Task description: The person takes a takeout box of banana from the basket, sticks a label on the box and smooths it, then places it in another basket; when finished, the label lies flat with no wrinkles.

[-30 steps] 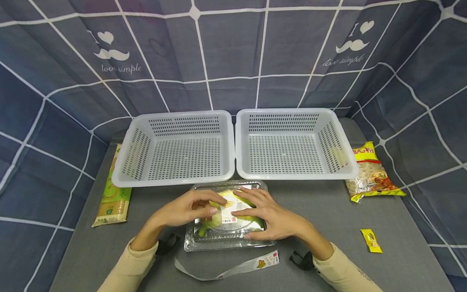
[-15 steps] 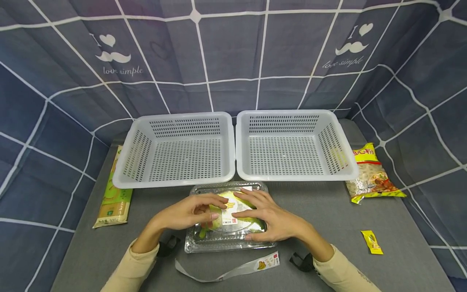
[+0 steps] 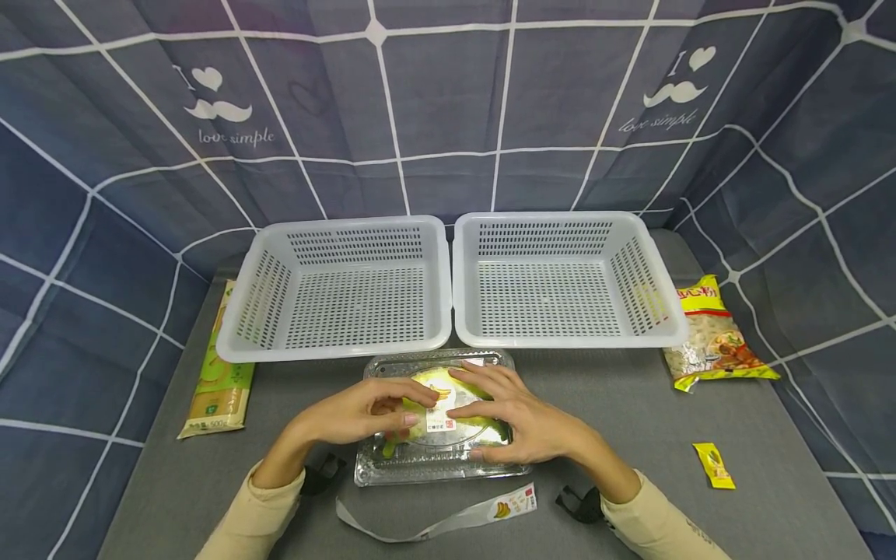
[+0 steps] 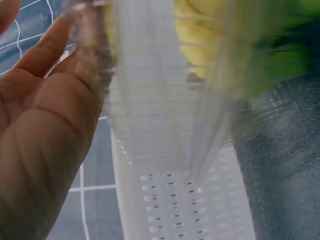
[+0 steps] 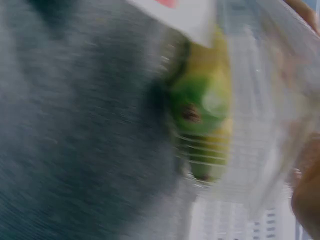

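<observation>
In the head view, a clear plastic clamshell box (image 3: pixel 392 473) lies on the table with yellow-green bananas (image 5: pixel 205 105) inside. A white label (image 3: pixel 439 416) with a banana picture sits on its lid. My left hand (image 3: pixel 357 408) rests at the lid's left side, index finger and thumb reaching to the label. Spread across the right side is my right hand (image 3: pixel 525 424), its fingertips on the lid and by the label's edge. Both wrist views are blurred; they show the box's ribbed wall beside my left palm (image 4: pixel 45 115) and part of my right hand (image 5: pixel 307 195).
Two white perforated baskets (image 3: pixel 336 354) (image 3: pixel 570 341) stand side by side behind the box. A label strip (image 3: pixel 469 515) lies in front. A green packet (image 3: pixel 220 389) is at left, a yellow food bag (image 3: pixel 717 342) and small yellow sachet (image 3: pixel 714 465) at right. Patterned cloth (image 3: pixel 448 93) surrounds the table.
Almost nothing differs in the head view. My left fingers have shifted slightly right over the label; the box and my right hand stay put.
</observation>
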Action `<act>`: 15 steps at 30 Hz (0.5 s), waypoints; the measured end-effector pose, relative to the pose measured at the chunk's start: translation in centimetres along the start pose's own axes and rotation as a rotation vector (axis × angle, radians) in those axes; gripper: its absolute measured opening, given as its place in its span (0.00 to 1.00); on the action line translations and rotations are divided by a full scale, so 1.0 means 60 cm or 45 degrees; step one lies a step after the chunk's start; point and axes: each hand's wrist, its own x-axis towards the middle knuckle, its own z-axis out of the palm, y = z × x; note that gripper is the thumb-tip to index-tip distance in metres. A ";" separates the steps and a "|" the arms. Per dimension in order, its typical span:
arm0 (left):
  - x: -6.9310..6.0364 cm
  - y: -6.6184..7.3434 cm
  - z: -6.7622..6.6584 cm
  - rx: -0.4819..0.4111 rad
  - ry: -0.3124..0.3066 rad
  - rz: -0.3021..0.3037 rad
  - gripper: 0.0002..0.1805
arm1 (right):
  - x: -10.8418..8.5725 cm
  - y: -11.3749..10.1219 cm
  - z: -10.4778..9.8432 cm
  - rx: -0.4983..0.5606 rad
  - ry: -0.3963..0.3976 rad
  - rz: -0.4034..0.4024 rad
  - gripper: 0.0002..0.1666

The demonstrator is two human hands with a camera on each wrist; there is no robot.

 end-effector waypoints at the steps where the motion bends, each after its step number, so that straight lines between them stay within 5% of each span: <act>1: -0.003 0.001 0.000 0.031 0.023 0.021 0.19 | 0.000 0.001 0.002 0.010 0.026 -0.007 0.29; 8: -0.041 0.001 -0.013 0.141 0.282 0.094 0.19 | -0.014 0.009 0.002 0.051 0.277 -0.041 0.29; 15: -0.101 -0.022 -0.026 0.136 0.518 0.049 0.20 | -0.064 0.044 -0.049 0.029 0.476 0.174 0.35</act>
